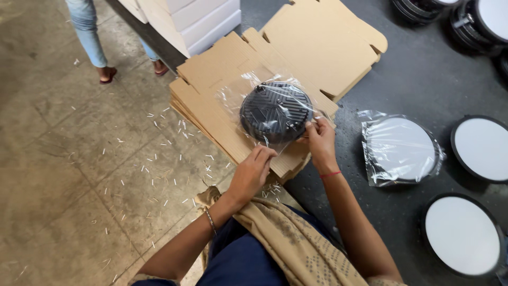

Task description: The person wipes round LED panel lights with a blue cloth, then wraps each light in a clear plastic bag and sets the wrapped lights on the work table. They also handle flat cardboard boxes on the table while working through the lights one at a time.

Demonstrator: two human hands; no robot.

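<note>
Step in hand: bagging the round black light fitting (276, 110); it lies ribbed back up inside a clear plastic bag (248, 90), on a stack of flat cardboard blanks (211, 114).
Right hand (319, 139): fingers pinched shut on the bag's edge at the fitting's near right rim, wrist bent, forearm angled up from below.
Left hand (252, 172): curled closed on the bag's loose near end, resting on the cardboard.
Next move, by my judgement: calls for drawing the film taut and folding the open end under.
Nearby: a bagged white-faced fitting (399, 150) and bare ones (482, 148) on the dark tabletop (413, 74).
</note>
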